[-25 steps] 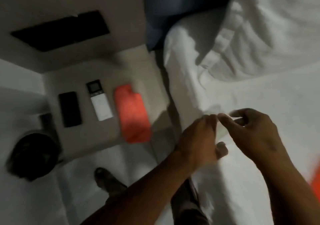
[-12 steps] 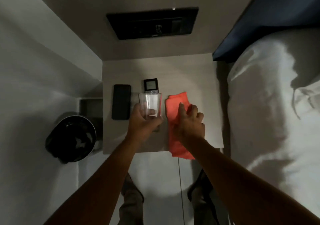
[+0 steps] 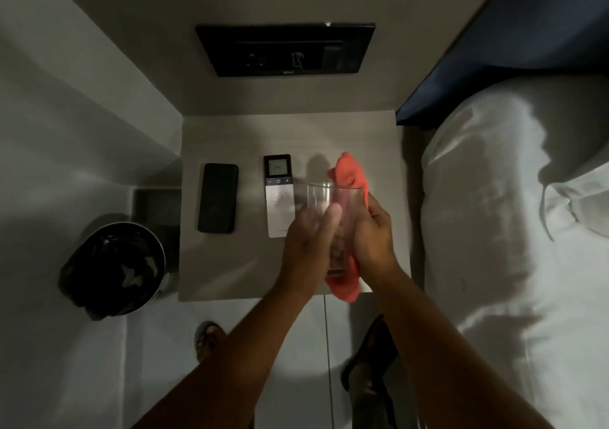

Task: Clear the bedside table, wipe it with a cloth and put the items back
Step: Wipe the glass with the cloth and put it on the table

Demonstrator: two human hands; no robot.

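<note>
We are looking down at a small table wedged between a wall and a bed. Our left hand is wrapping its fingers around a clear drinking glass, gripping it from the left, with the thumb lying across the near wall of the glass. The glass is sitting upright between our two hands, its rim pointing away from us; whether its base is touching the table, we cannot tell, because the hands are covering it. Our right hand is closing on an orange cloth, pressing it against the right side of the glass. One end of the cloth is sticking up beyond the fingertips of the right hand, and the other end is hanging below the wrists, over the near edge of the table.

Just left of the left hand, a white remote with a small lit screen is lying flat on the table, its near end almost touching our knuckles. Farther left of it, apart from the hand, a black phone is lying face up. Beyond the table edge, far to the left of the hands, a round dark bin is standing on the floor. Above the table, a black panel is sitting on the wall.
</note>
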